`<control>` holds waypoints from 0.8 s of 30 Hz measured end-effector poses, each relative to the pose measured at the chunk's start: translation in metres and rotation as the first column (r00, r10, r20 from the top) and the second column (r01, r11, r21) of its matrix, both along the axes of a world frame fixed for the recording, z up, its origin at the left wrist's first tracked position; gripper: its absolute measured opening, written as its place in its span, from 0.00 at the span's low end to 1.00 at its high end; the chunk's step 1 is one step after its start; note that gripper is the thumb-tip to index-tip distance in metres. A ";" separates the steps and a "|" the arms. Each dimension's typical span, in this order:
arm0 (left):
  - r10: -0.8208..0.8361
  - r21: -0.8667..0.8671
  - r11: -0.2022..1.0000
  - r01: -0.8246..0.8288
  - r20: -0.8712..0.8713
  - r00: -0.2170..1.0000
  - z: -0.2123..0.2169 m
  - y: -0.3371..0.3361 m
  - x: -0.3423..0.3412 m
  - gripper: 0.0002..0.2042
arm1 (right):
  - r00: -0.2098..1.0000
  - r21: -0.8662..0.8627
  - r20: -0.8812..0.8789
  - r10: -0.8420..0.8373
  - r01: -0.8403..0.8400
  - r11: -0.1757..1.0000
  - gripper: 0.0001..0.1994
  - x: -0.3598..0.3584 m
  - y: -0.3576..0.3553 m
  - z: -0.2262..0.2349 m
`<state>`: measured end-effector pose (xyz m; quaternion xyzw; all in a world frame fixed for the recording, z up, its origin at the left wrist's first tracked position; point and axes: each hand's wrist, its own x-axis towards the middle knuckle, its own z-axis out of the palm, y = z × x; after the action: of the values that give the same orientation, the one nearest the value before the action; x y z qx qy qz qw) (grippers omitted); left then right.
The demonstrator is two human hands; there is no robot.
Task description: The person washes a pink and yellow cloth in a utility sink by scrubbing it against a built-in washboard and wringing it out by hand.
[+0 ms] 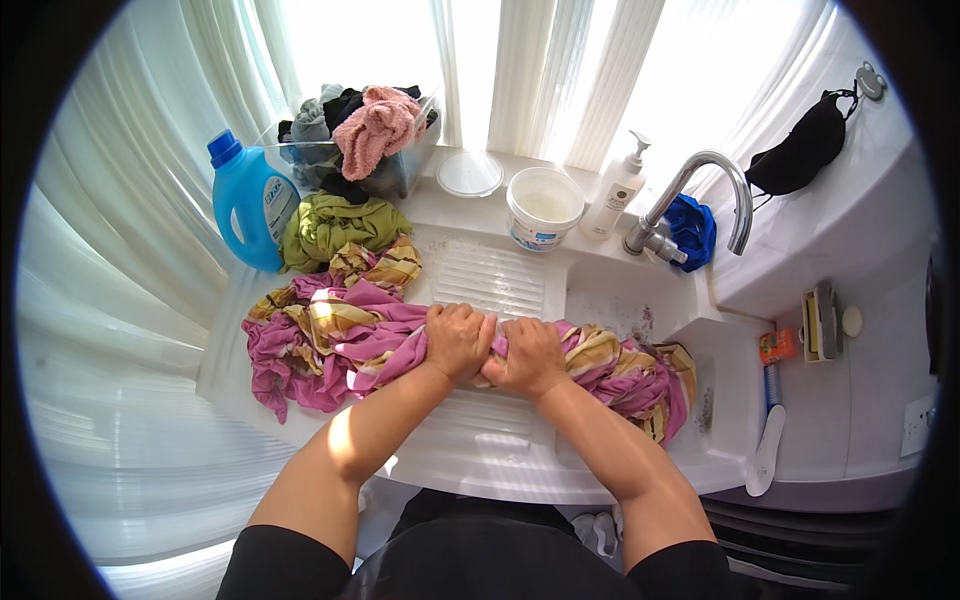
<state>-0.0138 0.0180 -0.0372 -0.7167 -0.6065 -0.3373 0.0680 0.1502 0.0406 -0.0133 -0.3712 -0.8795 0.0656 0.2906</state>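
A large pink-and-yellow patterned cloth (385, 335) lies bunched across the ribbed washboard (488, 278) of a white laundry sink (480, 478). My left hand (458, 342) is closed round its middle. Just beside it, my right hand (528, 357) grips the same cloth, the two hands almost touching. To the left the cloth spreads in a loose heap; its right end hangs into the basin (605, 290). Behind the left heap rests a bunched green cloth (345, 228). What lies under my palms is hidden.
Along the back stand a blue detergent bottle (243, 205), a clear bin (400, 165) of clothes, a white tub (543, 208), its lid (470, 174), a pump bottle (612, 190) and a curved chrome faucet (740, 205). A white-headed brush (767, 452) lies at right.
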 end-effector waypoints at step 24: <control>0.233 0.026 0.972 -0.232 -0.180 0.956 0.001 0.027 -0.003 0.11 | 0.943 -0.146 0.171 -0.284 0.309 0.940 0.14 -0.028 0.039 0.002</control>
<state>-0.0166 0.0451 -0.0360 -0.6681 -0.6770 -0.2615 0.1637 0.1219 0.0800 -0.0116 -0.5271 -0.8235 0.0684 0.1983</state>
